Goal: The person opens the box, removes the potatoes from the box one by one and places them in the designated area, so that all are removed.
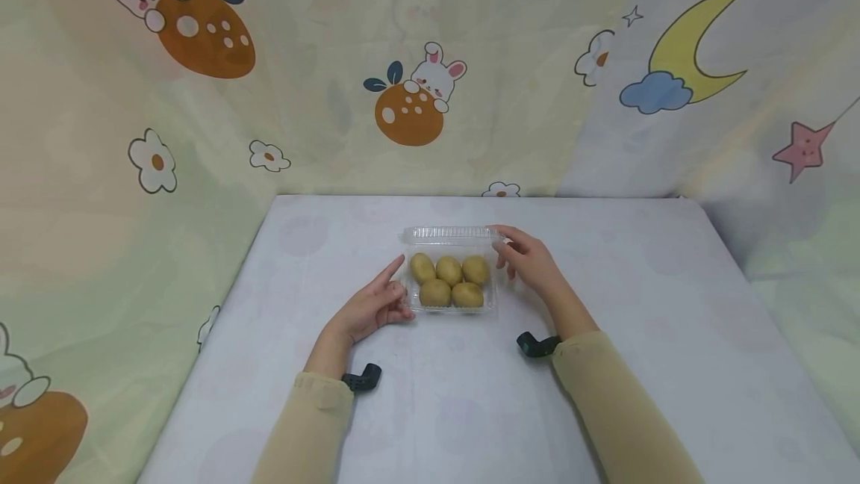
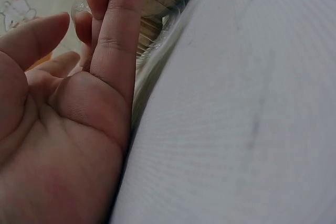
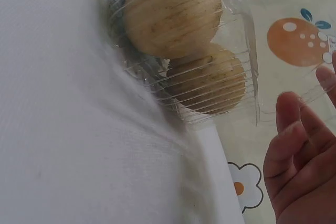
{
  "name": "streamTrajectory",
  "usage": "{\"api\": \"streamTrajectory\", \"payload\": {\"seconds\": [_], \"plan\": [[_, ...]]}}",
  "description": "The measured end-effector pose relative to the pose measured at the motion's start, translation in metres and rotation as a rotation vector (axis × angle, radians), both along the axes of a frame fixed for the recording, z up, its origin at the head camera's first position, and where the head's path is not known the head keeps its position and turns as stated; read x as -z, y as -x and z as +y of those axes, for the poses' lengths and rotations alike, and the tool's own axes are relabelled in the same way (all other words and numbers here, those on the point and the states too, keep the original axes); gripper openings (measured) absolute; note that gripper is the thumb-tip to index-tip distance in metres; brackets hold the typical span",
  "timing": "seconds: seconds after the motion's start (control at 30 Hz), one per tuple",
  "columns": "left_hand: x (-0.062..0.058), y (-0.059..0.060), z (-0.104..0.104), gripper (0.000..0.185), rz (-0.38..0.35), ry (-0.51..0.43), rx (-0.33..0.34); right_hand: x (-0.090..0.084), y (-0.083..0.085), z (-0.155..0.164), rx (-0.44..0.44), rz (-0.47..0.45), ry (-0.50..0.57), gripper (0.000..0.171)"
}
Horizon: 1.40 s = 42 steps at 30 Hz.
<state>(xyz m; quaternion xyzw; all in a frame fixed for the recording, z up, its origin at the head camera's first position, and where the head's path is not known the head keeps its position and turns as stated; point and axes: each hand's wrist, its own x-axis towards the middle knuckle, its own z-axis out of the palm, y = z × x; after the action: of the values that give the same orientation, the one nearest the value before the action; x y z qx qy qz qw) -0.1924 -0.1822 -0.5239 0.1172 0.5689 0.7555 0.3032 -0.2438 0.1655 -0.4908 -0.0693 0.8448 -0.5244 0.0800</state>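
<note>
A clear plastic clamshell box [image 1: 450,305] sits mid-table with several yellow-brown oval fruits [image 1: 449,270] inside. Its lid [image 1: 449,234] stands open along the far side. My left hand [image 1: 376,303] lies at the box's left edge, fingers straight, index fingertip against the box wall. My right hand [image 1: 527,258] is at the far right corner, fingers relaxed, fingertips at the lid's edge. In the left wrist view the left hand [image 2: 68,103] is open beside the ribbed box [image 2: 157,14]. The right wrist view shows two fruits [image 3: 173,9] behind the plastic and the right hand [image 3: 304,150] spread near the lid.
The table [image 1: 658,334] has a pale lilac cloth. Printed cartoon curtains [image 1: 201,133] close in the back and both sides. A black wrist mount [image 1: 363,378] shows on the left arm and another black wrist mount [image 1: 535,345] on the right.
</note>
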Motion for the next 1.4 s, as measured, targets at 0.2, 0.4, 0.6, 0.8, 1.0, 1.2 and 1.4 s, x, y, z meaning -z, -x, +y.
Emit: {"api": "streamTrajectory", "payload": {"seconds": [0.2,0.4,0.6,0.8,1.0,1.2,1.4], "plan": [[0.008,0.003,-0.001,0.069,0.008,0.011,-0.018,-0.002,0.009,-0.004,0.019,0.038,0.085,0.041],[0.013,0.004,-0.001,0.068,0.027,0.029,-0.022,-0.006,0.018,-0.008,0.006,0.076,0.080,0.046],[0.013,0.003,-0.002,0.067,0.034,0.024,-0.010,-0.008,0.026,-0.009,0.006,0.079,0.091,0.046],[0.012,0.003,-0.002,0.069,0.036,0.016,-0.001,-0.008,0.037,-0.014,0.059,0.044,0.090,0.056],[0.012,0.004,-0.002,0.070,0.038,0.014,0.001,-0.009,0.047,-0.017,0.118,-0.013,0.087,0.062],[0.012,0.004,-0.002,0.070,0.036,0.024,-0.007,-0.006,0.057,-0.018,0.126,-0.057,0.080,0.066],[0.011,0.004,-0.002,0.070,0.032,0.039,-0.016,0.000,0.064,-0.019,0.117,-0.112,0.070,0.070]]}}
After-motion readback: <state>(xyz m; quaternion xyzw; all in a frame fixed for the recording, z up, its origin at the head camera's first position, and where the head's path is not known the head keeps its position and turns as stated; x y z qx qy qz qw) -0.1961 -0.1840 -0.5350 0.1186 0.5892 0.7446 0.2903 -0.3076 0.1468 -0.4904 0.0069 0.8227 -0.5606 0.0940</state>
